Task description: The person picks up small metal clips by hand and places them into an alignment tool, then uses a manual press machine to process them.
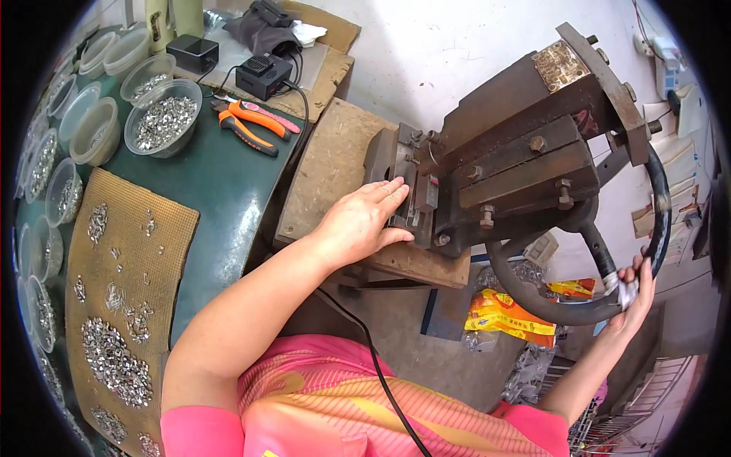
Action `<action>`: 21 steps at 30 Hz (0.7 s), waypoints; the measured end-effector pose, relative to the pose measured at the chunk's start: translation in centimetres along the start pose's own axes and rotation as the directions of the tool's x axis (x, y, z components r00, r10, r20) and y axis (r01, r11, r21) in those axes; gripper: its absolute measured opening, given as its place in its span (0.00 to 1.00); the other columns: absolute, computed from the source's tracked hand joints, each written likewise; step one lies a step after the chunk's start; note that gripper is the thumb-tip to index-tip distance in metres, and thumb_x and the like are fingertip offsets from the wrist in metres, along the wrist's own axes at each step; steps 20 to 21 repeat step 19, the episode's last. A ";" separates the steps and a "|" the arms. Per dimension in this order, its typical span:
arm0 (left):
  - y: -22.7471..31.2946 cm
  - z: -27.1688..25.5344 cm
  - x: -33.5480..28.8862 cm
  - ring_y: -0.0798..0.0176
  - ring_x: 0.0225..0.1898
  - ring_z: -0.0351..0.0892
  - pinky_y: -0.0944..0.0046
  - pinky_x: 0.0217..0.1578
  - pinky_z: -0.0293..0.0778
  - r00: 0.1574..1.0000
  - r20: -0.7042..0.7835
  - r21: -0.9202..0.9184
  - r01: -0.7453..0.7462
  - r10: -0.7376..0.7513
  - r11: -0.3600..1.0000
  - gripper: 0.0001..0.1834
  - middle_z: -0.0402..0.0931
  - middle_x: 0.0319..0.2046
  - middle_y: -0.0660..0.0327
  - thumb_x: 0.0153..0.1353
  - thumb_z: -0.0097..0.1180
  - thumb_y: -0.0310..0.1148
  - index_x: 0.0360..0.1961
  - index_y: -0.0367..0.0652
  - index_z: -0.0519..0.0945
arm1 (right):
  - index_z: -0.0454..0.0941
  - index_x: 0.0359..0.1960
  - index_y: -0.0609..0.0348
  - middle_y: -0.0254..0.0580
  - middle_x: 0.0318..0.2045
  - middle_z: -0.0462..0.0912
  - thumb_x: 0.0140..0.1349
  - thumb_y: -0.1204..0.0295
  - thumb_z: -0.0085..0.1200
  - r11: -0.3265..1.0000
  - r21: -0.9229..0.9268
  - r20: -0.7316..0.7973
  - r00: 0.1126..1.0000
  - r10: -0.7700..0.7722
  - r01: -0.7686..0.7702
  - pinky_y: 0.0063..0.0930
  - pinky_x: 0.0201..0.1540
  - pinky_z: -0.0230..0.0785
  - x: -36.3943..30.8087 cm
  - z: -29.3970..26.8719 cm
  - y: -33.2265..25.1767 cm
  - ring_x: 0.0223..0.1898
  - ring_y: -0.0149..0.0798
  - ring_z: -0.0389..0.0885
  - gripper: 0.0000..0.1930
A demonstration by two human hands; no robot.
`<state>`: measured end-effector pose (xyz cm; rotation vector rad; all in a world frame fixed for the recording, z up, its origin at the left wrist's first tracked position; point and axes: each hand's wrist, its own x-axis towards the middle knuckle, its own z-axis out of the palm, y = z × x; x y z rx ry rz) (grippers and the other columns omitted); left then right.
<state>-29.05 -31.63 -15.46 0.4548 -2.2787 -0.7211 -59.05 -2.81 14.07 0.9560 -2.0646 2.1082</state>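
Note:
A dark metal hand press point(525, 152) with bolted plates stands tilted across the right half. My left hand point(362, 221) lies against its die block point(407, 183), fingers stretched over the upper part and thumb apart along the lower edge. No part shows between those fingers, though the tips partly cover the die. At the far right, my right hand point(636, 297) is wrapped round the rim of the press's black handwheel point(661, 206), by a patch of pale wrapping point(626, 293).
A wooden bench point(320, 171) carries the press. Left, on a green table point(221, 221), are orange-handled pliers point(255, 126), plastic tubs point(164, 118) of small metal parts, and a tan mat point(171, 228) with loose parts. A black cable point(373, 350) hangs before me. Yellow-orange bags point(506, 316) lie below.

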 end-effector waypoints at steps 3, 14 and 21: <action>0.1 -0.1 0.2 0.42 0.67 0.75 0.51 0.67 0.72 1.000 0.011 -0.004 -0.005 0.005 1.000 0.41 0.73 0.68 0.45 0.61 0.70 0.53 0.67 0.35 0.75 | 0.76 0.59 0.63 0.30 0.34 0.73 0.75 0.67 0.60 0.999 0.024 0.025 0.999 0.043 -0.043 0.23 0.36 0.66 0.5 0.4 -0.3 0.30 0.25 0.68 0.17; 1.3 -0.9 0.1 0.42 0.68 0.74 0.51 0.68 0.71 0.998 0.041 0.037 0.042 -0.044 0.998 0.44 0.72 0.69 0.44 0.58 0.72 0.52 0.68 0.34 0.73 | 0.72 0.53 0.66 0.35 0.31 0.72 0.74 0.78 0.50 0.934 0.132 -0.054 0.943 -0.327 0.331 0.33 0.42 0.70 -8.7 1.3 8.9 0.29 0.28 0.68 0.09; 4.6 -2.3 1.2 0.43 0.71 0.70 0.53 0.69 0.70 0.954 0.124 0.090 0.262 -0.272 0.961 0.51 0.67 0.72 0.42 0.54 0.75 0.56 0.70 0.33 0.70 | 0.72 0.49 0.64 0.43 0.39 0.79 0.73 0.75 0.56 0.955 0.150 0.021 0.965 -0.262 0.256 0.35 0.42 0.73 -7.3 0.8 6.6 0.30 0.31 0.71 0.09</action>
